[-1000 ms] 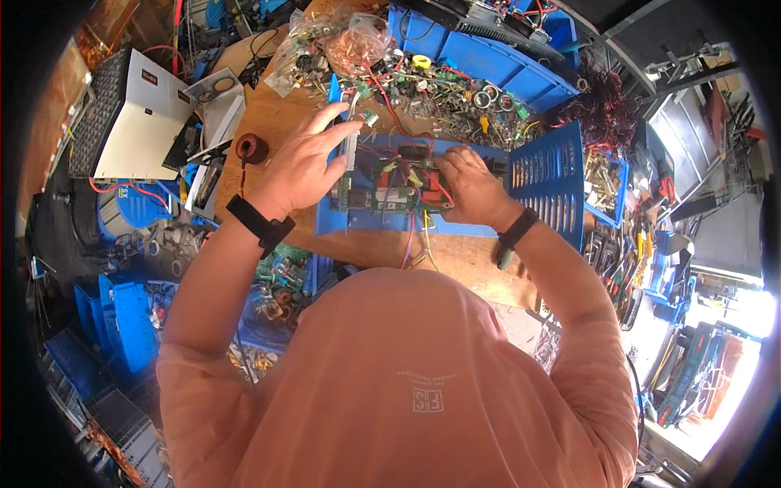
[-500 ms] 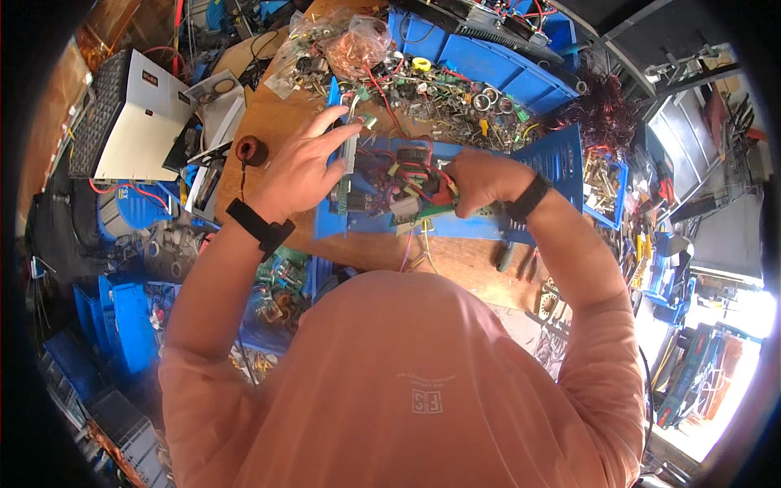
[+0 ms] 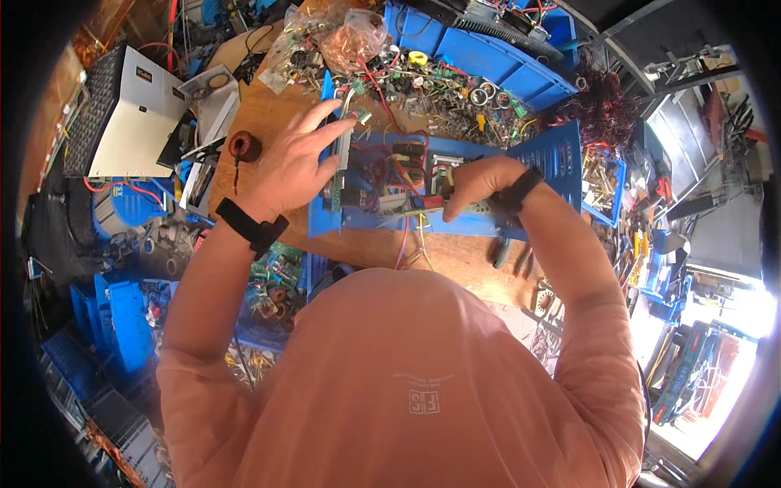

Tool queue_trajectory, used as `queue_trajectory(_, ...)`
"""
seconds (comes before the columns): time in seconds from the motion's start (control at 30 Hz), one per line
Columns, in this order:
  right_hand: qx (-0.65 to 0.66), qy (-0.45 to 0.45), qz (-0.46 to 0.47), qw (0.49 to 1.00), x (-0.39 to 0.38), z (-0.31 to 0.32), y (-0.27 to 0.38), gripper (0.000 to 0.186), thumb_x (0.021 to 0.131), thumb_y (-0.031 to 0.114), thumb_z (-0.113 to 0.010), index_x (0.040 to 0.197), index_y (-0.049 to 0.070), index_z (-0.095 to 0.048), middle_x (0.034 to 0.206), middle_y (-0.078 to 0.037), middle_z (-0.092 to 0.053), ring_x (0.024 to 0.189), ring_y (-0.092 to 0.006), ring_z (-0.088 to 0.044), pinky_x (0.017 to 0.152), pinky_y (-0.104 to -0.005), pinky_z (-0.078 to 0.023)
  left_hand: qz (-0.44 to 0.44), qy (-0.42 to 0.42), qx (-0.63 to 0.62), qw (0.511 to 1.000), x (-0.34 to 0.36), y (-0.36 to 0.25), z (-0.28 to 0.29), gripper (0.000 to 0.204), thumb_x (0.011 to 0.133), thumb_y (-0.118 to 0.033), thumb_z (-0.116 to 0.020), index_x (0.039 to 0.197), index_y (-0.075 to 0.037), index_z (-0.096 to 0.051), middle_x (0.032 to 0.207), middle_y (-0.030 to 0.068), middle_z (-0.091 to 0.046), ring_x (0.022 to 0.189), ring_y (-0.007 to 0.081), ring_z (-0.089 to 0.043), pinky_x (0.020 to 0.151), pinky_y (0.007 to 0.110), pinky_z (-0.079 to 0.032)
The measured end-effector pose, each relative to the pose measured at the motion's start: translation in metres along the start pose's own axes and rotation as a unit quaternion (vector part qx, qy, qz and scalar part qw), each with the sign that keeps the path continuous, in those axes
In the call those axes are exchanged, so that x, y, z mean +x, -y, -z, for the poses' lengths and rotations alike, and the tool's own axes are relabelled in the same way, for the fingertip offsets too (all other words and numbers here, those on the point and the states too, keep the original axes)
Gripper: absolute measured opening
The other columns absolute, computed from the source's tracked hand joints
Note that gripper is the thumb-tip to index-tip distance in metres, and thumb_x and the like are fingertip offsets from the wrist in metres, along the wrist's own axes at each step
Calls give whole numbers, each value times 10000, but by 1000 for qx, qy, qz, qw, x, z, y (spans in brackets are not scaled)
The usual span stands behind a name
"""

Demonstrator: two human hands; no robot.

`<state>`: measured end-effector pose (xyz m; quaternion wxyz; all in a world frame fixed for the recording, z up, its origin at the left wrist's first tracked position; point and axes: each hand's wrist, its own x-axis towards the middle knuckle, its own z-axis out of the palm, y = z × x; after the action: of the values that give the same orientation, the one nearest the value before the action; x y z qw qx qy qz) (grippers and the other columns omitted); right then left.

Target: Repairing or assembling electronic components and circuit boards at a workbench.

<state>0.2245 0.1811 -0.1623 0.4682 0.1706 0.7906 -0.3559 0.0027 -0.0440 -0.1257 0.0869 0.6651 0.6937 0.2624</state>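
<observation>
An opened blue metal case (image 3: 325, 222) lies on the wooden bench, its slotted end panel (image 3: 561, 167) standing at the right. My left hand (image 3: 294, 169) rests at the case's left end with fingers spread, touching the upright panel beside a light metal strip (image 3: 344, 154). Inside the case are a circuit board (image 3: 411, 213), dark coils and red wires (image 3: 407, 172). My right hand (image 3: 482, 185) reaches into the right half, thumb and fingers closed on the board's right end. Its fingertips are partly hidden.
Loose electronic scrap (image 3: 439, 102) covers the bench beyond the case, below a blue bin (image 3: 508, 69). A copper coil (image 3: 244, 146) sits to the left. Pliers (image 3: 525, 259) lie near the bench's front edge, and a bin of circuit boards (image 3: 277, 285) stands at near left.
My right hand has turned and come slightly nearer, with its thumb now pointing down. The board's red part has shifted a little left. My left hand keeps its place on the case.
</observation>
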Motion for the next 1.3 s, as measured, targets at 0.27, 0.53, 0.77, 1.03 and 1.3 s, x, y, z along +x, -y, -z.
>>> queue_trajectory(0.27, 41, 1, 64, 997, 23, -29, -32, 588, 702, 327, -787, 1187, 40, -621, 998, -99, -689, 929, -198, -611, 825, -344, -471, 20, -104, -14, 994, -16, -46, 23, 385, 821, -61, -665, 1205, -58, -641, 1380, 172, -514, 1232, 368, -509, 1019, 423, -420)
queue_trajectory(0.53, -7, -32, 45, 998, -3, -11, -4, 426, 665, 355, -812, 925, 45, -680, 718, -56, -633, 683, -179, -580, 634, -352, -465, 82, 29, -153, 984, -20, -98, -7, 237, 798, 41, -628, 1032, 19, -664, 1090, 166, -648, 1041, 345, -609, 917, 398, -486)
queue_trajectory(0.77, -19, -77, 104, 991, -19, -5, 16, 454, 661, 369, -805, 921, 11, -702, 788, -159, -693, 707, -245, -639, 662, -383, -488, -24, 57, 7, 998, 31, -95, -78, 117, 741, -53, -617, 840, -17, -667, 894, 126, -638, 890, 306, -612, 777, 424, -505)
queue_trajectory(1.03, 28, -109, 89, 990, -28, -5, 12, 494, 660, 400, -795, 943, 4, -711, 844, -181, -709, 783, -269, -670, 719, -386, -508, -47, 55, 94, 993, 34, -85, -101, 92, 732, -95, -616, 766, -64, -696, 825, 90, -666, 883, 267, -626, 777, 410, -481)
queue_trajectory(1.3, -64, -163, -4, 985, -30, -2, 24, 485, 615, 408, -738, 932, 42, -734, 846, -204, -698, 796, -354, -675, 721, -402, -526, -28, 115, 118, 986, 36, -84, -99, 108, 751, -73, -584, 814, -71, -671, 854, 95, -667, 949, 291, -603, 795, 437, -443)
